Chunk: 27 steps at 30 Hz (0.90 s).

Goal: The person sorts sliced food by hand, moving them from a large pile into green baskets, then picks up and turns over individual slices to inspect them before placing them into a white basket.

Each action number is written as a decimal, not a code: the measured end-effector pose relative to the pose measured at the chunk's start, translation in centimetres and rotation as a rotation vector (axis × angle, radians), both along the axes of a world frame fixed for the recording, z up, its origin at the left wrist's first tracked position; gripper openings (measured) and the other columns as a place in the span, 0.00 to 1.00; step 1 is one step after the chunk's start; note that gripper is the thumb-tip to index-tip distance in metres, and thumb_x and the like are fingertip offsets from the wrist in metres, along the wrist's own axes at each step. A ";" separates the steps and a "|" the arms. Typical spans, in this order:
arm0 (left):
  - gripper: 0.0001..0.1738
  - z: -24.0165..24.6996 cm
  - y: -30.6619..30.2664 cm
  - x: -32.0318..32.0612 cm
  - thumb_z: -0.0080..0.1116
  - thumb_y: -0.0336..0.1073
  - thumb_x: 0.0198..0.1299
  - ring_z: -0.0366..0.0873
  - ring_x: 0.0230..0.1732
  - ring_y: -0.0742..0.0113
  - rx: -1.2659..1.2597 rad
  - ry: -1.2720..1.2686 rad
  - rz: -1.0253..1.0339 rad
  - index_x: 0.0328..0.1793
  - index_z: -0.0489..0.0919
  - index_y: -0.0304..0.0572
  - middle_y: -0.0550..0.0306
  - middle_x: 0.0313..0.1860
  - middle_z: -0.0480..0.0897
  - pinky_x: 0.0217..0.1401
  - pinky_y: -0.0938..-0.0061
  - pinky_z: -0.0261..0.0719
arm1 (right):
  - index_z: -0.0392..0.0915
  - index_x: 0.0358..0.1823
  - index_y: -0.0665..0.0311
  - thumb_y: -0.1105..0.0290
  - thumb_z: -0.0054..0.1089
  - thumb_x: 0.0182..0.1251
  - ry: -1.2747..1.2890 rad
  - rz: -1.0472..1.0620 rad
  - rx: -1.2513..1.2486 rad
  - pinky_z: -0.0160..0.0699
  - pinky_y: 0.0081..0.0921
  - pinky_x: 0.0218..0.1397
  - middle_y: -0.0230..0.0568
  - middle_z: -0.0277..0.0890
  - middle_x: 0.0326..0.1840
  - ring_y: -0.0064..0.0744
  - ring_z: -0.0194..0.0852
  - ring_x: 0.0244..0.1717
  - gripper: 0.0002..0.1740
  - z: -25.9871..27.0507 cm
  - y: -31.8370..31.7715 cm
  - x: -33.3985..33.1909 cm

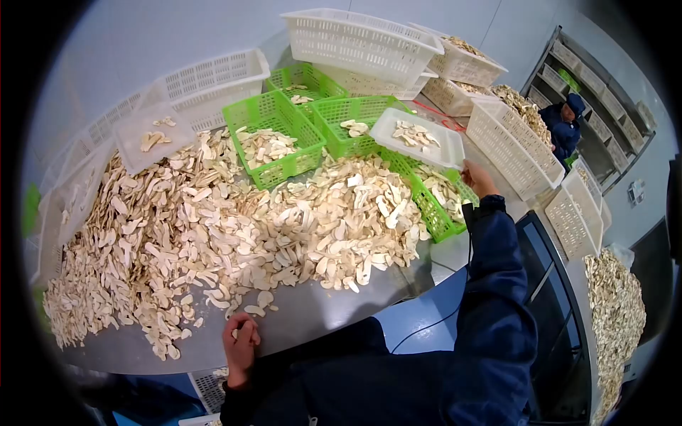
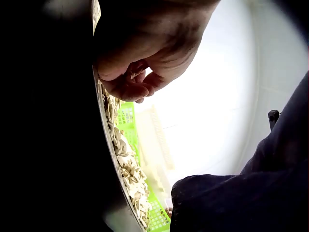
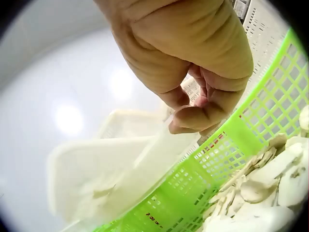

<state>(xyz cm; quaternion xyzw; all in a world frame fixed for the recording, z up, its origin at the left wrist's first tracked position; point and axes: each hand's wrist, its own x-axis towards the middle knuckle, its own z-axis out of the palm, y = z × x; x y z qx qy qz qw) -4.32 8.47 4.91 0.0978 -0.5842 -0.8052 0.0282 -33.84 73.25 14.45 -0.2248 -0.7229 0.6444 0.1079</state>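
My right hand (image 1: 480,179) pinches the near right corner of a shallow white tray (image 1: 456,150) bearing a few pale dried slices. That tray is over the edges of the green baskets. In the right wrist view the thumb and fingers (image 3: 186,120) close on the tray's edge (image 3: 161,152), beside a green basket (image 3: 181,186) of slices. Near the table's front edge, my left hand (image 1: 241,344) lies beside the big heap of slices (image 1: 263,220). Its fingers (image 2: 133,91) are loosely curled in the left wrist view, with no slice clearly visible in them.
Green baskets (image 1: 273,170) stand behind the heap, with white crates (image 1: 359,46) farther back. Another white tray (image 1: 153,160) rests at the heap's left. Filled crates (image 1: 511,153) line the right side, beyond which a person in dark blue (image 1: 565,131) sits near a shelf rack (image 1: 604,135).
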 end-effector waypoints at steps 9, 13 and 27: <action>0.05 -0.6 -0.2 0.2 0.48 0.26 0.67 0.66 0.21 0.79 0.029 0.010 0.004 0.44 0.75 0.35 0.59 0.32 0.74 0.24 0.83 0.66 | 0.76 0.35 0.71 0.60 0.54 0.71 0.247 -0.209 0.324 0.83 0.25 0.30 0.42 0.78 0.28 0.29 0.78 0.24 0.17 2.4 -1.5 0.5; 0.05 -0.3 -0.1 0.3 0.48 0.26 0.67 0.66 0.22 0.79 0.020 0.011 0.004 0.45 0.75 0.34 0.58 0.32 0.75 0.24 0.83 0.67 | 0.75 0.33 0.71 0.62 0.55 0.70 0.274 -0.280 0.428 0.83 0.25 0.27 0.43 0.78 0.25 0.30 0.80 0.22 0.16 3.1 -2.6 0.9; 0.05 -0.7 -0.3 0.3 0.49 0.27 0.67 0.66 0.22 0.78 0.032 0.010 0.005 0.45 0.75 0.35 0.58 0.32 0.75 0.24 0.83 0.66 | 0.73 0.33 0.71 0.64 0.54 0.69 0.399 -0.533 0.688 0.83 0.28 0.25 0.43 0.79 0.24 0.33 0.82 0.19 0.15 3.4 -1.8 1.3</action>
